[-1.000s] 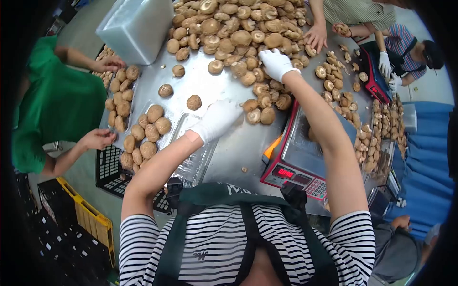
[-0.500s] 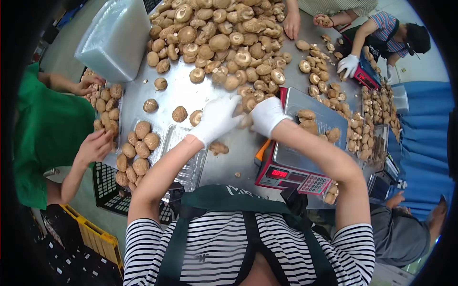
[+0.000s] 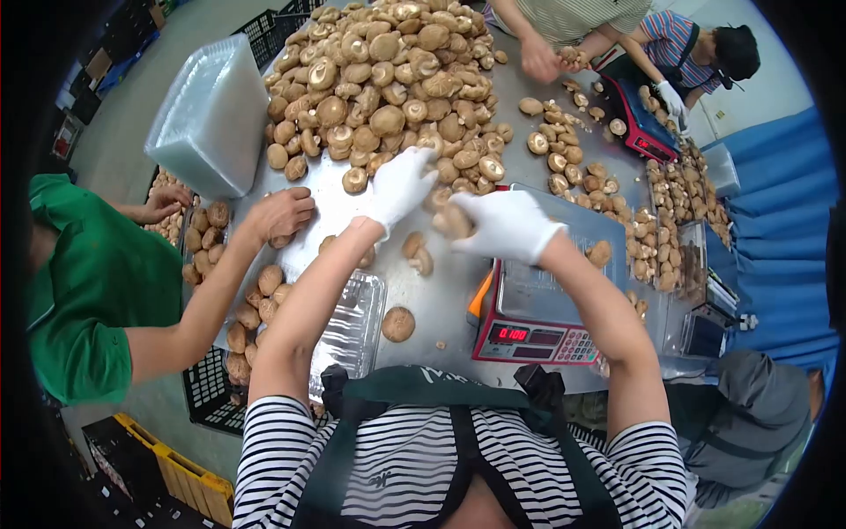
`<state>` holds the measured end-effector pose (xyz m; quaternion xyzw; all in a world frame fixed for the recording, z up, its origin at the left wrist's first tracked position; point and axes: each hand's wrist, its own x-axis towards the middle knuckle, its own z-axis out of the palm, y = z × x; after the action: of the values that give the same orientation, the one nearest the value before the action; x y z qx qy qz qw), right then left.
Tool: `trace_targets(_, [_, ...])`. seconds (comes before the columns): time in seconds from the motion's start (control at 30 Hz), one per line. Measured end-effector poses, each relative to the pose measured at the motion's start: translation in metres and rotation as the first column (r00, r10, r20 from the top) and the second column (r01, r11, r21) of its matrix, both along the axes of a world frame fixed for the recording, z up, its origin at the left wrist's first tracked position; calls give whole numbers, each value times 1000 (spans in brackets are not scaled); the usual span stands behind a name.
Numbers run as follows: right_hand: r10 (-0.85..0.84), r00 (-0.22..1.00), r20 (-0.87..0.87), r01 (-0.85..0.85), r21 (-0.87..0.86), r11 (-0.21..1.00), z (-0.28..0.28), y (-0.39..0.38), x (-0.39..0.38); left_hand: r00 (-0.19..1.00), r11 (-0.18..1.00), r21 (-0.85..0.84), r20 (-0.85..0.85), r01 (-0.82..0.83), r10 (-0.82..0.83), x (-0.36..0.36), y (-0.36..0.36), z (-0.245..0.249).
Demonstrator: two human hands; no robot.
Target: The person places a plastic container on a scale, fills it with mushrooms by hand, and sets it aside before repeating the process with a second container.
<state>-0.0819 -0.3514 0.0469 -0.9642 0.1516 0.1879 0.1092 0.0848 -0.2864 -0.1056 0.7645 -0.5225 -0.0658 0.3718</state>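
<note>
My left hand [image 3: 401, 189], in a white glove, reaches to the near edge of a large heap of shiitake mushrooms [image 3: 388, 79]. Its fingers look stretched out against the heap, though partly blurred. My right hand [image 3: 509, 226], also gloved, is closed on a blurred shiitake mushroom [image 3: 453, 219] just left of the scale. The red scale [image 3: 538, 351] reads 0.100, and my right forearm covers part of its platform, where a mushroom [image 3: 600, 254] shows. Between my arms a stemmed mushroom [image 3: 418, 254] and a round brown one [image 3: 397, 324] lie on the metal table [image 3: 423, 300].
A clear plastic tray [image 3: 352, 322] lies beneath my left forearm. Stacked clear trays [image 3: 211, 119] stand at the back left. On the left, a person in green stretches a hand [image 3: 282, 214] over the table. Others work across it, near a second red scale [image 3: 641, 132].
My left hand has moved up toward the heap; my right has turned, bringing a mushroom toward the scale. The reading went from 0.090 to 0.100. The green-clad person's hand has reached in.
</note>
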Motion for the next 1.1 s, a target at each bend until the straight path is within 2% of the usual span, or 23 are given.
trace_targets(0.07, [-162,966,200,114,234,966,10,-33,-19,997,999,-32,71,17,-14,0,-35,3])
trace_targets(0.13, [-336,833,440,60,532,845,6,-70,-30,986,975,210,126,79,-107,-6,-65,7])
trace_targets(0.2, [-566,734,376,141,731,667,5,-100,-37,959,966,243,241,88,-148,-14,-86,-13])
trace_targets(0.23, [-564,709,423,141,698,702,-4,-117,-39,951,967,241,270,83,-149,-15,-93,-16])
trace_targets(0.27, [-561,682,469,144,666,732,-12,-131,-40,966,979,183,221,94,-134,-13,-96,-21])
trace_targets(0.33, [-476,758,446,307,399,864,-15,-142,-29,985,991,75,126,110,-119,-9,-88,-17])
trace_targets(0.37, [-444,793,418,368,251,895,-19,-145,-21,995,995,97,-96,25,-16,-8,-84,-11])
trace_targets(0.4, [-359,847,392,353,89,931,-26,-151,-9,935,998,66,-353,-20,42,-5,-76,-2])
trace_targets(0.43, [-279,896,347,322,-71,944,-37,-158,4,786,997,-35,-618,-65,29,2,-71,-2])
trace_targets(0.47, [-199,937,287,269,-230,935,-47,-163,16,568,982,-118,-823,-144,-16,11,-65,-1])
trace_targets(0.53, [-127,981,144,169,-331,928,-64,-161,39,432,944,-174,-901,-279,-39,33,-40,15])
trace_targets(0.57, [-127,991,-38,108,-323,940,-66,-156,49,455,905,-263,-886,-336,-88,51,-29,12])
trace_targets(0.6, [-90,976,-198,32,-277,960,-70,-152,57,497,904,-227,-867,-361,-20,67,-14,21])
trace_targets(0.67, [-185,975,-120,164,-169,972,-86,-150,62,605,907,-149,-785,-393,133,95,7,25])
trace_targets(0.73, [-166,981,-102,145,-186,972,-82,-140,64,832,918,-134,-487,-373,267,119,3,3])
trace_targets(0.77, [-161,983,-94,140,-197,970,-80,-136,62,900,925,-122,-307,-360,310,126,1,-12])
trace_targets(0.8, [-104,989,-101,77,-242,967,-82,-132,62,899,931,7,-257,-366,355,101,0,16])
trace_targets(0.83, [-51,992,-112,17,-289,957,-83,-127,63,935,933,91,-46,-347,352,89,-7,24])
trace_targets(0.87, [-3,992,-125,-39,-336,941,-83,-122,64,936,925,175,164,-338,311,80,-16,28])
trace_targets(0.93, [6,991,-132,-54,-363,930,-89,-118,66,867,898,232,430,-374,250,69,-31,27])
trace_targets(1.0, [-3,994,-113,-43,-401,915,-103,-133,64,827,865,299,525,-403,203,76,-42,21])
trace_targets(1.07, [-39,991,-126,-8,-351,936,-94,-140,60,697,903,175,697,-391,167,89,-48,6])
trace_targets(1.1, [-50,990,-130,5,-326,945,-89,-139,58,686,890,218,715,-401,134,94,-55,2])
